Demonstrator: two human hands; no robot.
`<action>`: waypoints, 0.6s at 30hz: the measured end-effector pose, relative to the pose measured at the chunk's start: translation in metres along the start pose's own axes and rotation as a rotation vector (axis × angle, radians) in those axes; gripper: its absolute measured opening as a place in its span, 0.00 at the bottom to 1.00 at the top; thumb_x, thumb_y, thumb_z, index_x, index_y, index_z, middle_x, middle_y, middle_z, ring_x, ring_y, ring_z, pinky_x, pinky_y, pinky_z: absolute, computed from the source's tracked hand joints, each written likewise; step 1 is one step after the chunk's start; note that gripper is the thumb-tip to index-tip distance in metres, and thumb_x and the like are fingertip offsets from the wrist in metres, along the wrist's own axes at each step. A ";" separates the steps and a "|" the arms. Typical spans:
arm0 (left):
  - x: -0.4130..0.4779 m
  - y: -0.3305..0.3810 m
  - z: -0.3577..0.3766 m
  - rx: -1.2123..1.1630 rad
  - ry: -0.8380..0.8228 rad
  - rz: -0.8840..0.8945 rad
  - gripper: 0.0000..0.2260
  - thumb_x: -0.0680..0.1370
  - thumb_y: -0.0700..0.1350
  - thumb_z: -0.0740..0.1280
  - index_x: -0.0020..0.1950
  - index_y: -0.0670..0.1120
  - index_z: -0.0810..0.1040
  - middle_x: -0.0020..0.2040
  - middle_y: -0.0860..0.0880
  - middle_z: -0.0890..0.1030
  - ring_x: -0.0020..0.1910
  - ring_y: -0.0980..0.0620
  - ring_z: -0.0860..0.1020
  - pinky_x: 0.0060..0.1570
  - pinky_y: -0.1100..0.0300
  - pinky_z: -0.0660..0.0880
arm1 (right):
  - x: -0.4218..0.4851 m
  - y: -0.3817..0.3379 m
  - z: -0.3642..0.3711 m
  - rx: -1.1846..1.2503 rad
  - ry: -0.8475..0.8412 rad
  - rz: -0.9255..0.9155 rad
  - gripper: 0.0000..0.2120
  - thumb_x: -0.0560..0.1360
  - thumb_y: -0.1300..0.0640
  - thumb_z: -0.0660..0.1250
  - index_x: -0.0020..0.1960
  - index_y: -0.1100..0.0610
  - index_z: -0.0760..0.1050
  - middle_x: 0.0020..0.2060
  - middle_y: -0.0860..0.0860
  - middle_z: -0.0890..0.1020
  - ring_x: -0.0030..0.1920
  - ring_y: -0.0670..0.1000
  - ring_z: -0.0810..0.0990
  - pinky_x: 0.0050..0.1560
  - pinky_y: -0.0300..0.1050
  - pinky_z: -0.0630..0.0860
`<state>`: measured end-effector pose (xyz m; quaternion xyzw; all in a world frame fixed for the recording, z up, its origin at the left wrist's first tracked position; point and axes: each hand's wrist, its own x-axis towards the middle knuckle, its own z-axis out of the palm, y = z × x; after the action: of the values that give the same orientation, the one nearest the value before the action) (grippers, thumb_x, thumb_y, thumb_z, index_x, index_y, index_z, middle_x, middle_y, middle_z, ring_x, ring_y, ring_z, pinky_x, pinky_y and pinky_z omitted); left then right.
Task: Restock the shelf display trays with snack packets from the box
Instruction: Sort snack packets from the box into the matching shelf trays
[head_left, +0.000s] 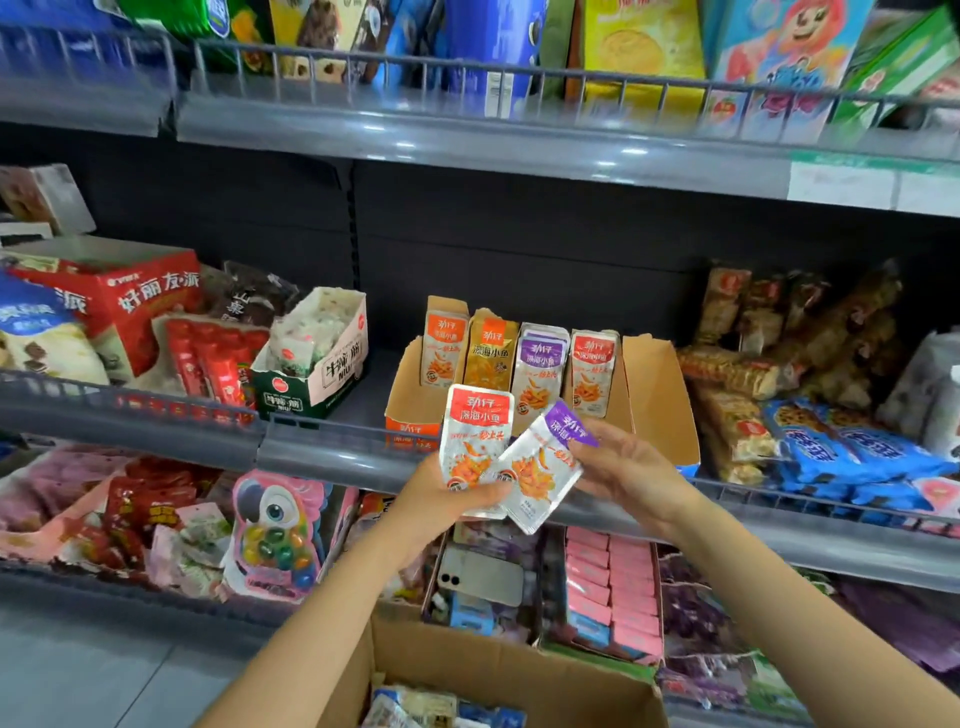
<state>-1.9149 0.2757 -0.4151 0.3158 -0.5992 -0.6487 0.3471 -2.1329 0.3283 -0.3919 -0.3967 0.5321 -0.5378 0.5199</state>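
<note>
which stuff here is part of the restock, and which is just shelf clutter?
In the job:
left hand holding red-topped packet
right hand holding purple-topped packet
display tray on middle shelf
cardboard box below

Lying about:
phone
parrot toy pack
pink packs
blue cookie packs

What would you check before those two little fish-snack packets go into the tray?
1. Left hand grips the red packet: ok.
2. Right hand pinches the purple packet: ok.
3. Tray has a matching purple row and red row: ok.
4. Room left in those rows: cannot tell.
5. Nothing between hands and tray: ok.
6. More such packets in the box: cannot tell.
</note>
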 end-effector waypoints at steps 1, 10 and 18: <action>0.008 0.002 -0.002 0.016 0.004 0.002 0.13 0.72 0.38 0.72 0.54 0.51 0.78 0.47 0.56 0.84 0.48 0.59 0.82 0.40 0.70 0.76 | 0.007 -0.008 -0.003 -0.042 0.001 -0.023 0.17 0.74 0.62 0.67 0.62 0.56 0.74 0.51 0.56 0.84 0.50 0.54 0.84 0.51 0.47 0.81; 0.065 0.029 -0.021 0.013 0.068 -0.012 0.11 0.78 0.40 0.66 0.60 0.45 0.75 0.52 0.46 0.83 0.47 0.52 0.83 0.38 0.62 0.80 | 0.108 -0.078 -0.018 -0.500 0.371 -0.360 0.19 0.74 0.60 0.70 0.63 0.54 0.72 0.56 0.51 0.78 0.53 0.51 0.79 0.48 0.45 0.79; 0.083 0.029 -0.021 0.059 0.028 -0.036 0.12 0.76 0.43 0.68 0.59 0.50 0.75 0.52 0.51 0.83 0.49 0.55 0.82 0.43 0.60 0.80 | 0.160 -0.051 -0.014 -0.908 0.206 -0.435 0.19 0.74 0.55 0.69 0.63 0.54 0.71 0.58 0.53 0.79 0.58 0.52 0.79 0.47 0.36 0.75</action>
<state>-1.9417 0.1943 -0.3870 0.3454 -0.6073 -0.6324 0.3345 -2.1764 0.1685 -0.3640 -0.6289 0.6657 -0.3846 0.1162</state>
